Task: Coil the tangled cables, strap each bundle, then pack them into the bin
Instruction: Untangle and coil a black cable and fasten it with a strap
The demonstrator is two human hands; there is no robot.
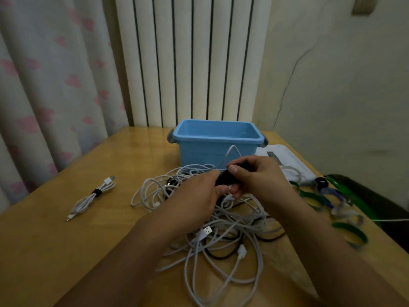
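A: What are the hands doing rn?
B: Left hand (200,191) & right hand (254,173) are both pinching 1 black strap (224,179) over the tangled cables (221,229), in front of the bin (218,147). Keep it taut while wrapping.

Bin (218,140): light blue, grey handles at both ends. Table (55,251): honey-yellow wood, glossy. Tangled cables (221,235): mostly white, a few black strands running through the heap. Strapped bundle (93,197): white cable, black band round its middle. Item pinched between the hands: black. Loose straps (345,218) at the table's right edge: green, blue, grey, one black ring. Curtain (44,85): pale grey-white, scattered pink blotches. Radiator (192,63): cream ribs, dark gaps between. Wall: off-white, one thin dark crack.
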